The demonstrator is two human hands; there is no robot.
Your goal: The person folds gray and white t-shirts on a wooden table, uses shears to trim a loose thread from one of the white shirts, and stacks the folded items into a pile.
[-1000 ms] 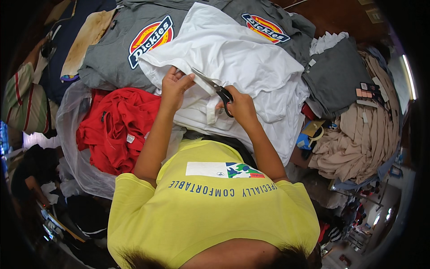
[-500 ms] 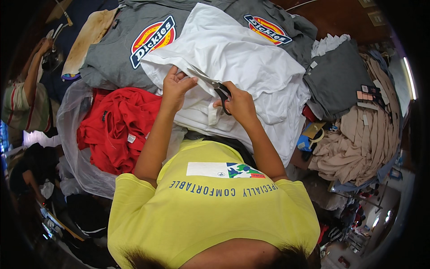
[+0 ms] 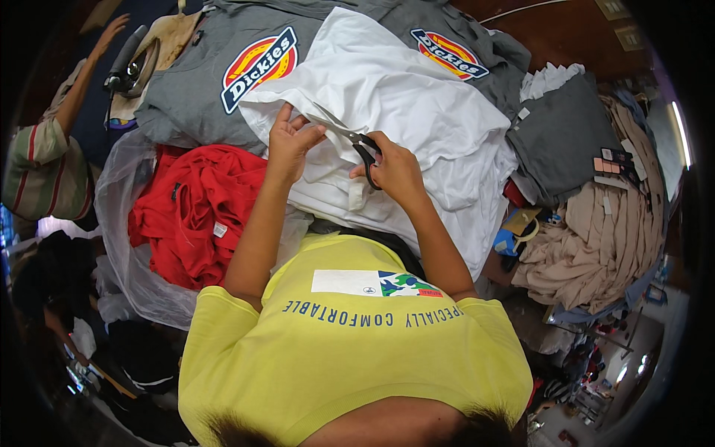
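Observation:
In my right hand [image 3: 393, 167] is a pair of black-handled scissors [image 3: 366, 156], my fingers closed round the grips. The blades point up and left, slightly parted, along the edge of a white garment [image 3: 424, 104]. My left hand [image 3: 289, 145] takes hold of that edge near the blade tips, its fingers partly behind the cloth and its thumb toward the scissors. Folds of white fabric lie heaped in front of me. Whether the blades have cloth or a thread between them is too small to tell.
Grey shirts with printed badges [image 3: 186, 93] lie beyond the white cloth. Red garments [image 3: 201, 216] fill a clear plastic bag at left; beige clothes [image 3: 588, 238] and a folded grey garment [image 3: 558, 141] are at right. Far left, a co-worker's arm [image 3: 74, 89] reaches near an iron [image 3: 126, 63].
My hands and the scissors hold nearly the same place, with the right hand shifted slightly. The co-worker's arm has stretched upward, and the iron now rests on the brown-stained pad.

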